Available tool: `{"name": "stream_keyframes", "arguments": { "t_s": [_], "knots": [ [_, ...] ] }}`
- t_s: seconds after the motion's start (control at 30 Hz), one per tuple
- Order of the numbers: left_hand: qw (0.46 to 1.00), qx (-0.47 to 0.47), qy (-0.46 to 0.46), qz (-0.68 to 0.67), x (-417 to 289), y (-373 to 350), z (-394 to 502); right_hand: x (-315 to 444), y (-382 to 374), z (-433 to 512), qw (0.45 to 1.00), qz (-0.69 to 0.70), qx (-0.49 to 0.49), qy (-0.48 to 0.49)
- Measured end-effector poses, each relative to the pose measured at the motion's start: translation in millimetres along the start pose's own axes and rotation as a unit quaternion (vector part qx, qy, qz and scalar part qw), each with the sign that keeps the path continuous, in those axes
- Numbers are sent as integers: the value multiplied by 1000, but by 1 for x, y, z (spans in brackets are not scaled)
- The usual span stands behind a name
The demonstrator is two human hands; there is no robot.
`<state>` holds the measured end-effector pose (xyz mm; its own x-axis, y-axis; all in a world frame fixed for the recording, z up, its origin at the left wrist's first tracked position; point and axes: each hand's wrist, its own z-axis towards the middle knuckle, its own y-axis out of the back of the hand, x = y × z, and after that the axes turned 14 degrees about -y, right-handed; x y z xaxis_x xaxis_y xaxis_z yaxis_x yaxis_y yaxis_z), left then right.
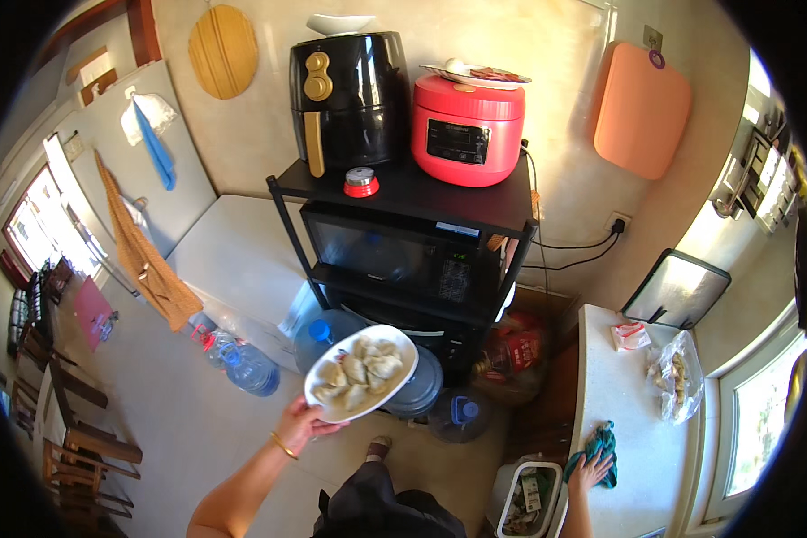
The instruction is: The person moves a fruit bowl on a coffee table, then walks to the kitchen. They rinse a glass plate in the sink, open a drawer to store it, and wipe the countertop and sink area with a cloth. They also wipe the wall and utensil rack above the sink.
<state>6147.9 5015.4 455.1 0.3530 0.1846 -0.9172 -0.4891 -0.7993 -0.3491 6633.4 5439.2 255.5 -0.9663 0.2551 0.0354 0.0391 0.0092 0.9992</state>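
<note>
My left hand (301,425), with a gold bangle at the wrist, grips the near left edge of a white oval plate (399,384). Pale dumplings (362,371) lie heaped on the plate, which is held in the air before the rack. On the light countertop (652,457) at the right, my right hand (588,473) presses on a bunched green cloth (604,440), fingers spread over it. Beyond that hand lie a clear plastic bag with food (676,376) and a small red and white packet (631,336).
A black rack (403,188) carries a black air fryer (350,101), a red electric cooker (469,131) and a microwave oven (376,245). Large water bottles (460,413) stand on the floor below. A waste bin (557,497) stands against the counter. A white chest (242,242) is at the left.
</note>
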Motion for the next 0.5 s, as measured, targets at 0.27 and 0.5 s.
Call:
{"name": "stream_keyframes", "arguments": {
  "t_s": [0.27, 0.5],
  "knots": [
    [998, 34, -18, -40, -93, 32, 54, 36, -9, 7, 999, -19, -24, 20],
    [997, -40, -35, -52, -103, 108, 77, 13, -21, -33, 998, -46, 13, 49]
  ]
}}
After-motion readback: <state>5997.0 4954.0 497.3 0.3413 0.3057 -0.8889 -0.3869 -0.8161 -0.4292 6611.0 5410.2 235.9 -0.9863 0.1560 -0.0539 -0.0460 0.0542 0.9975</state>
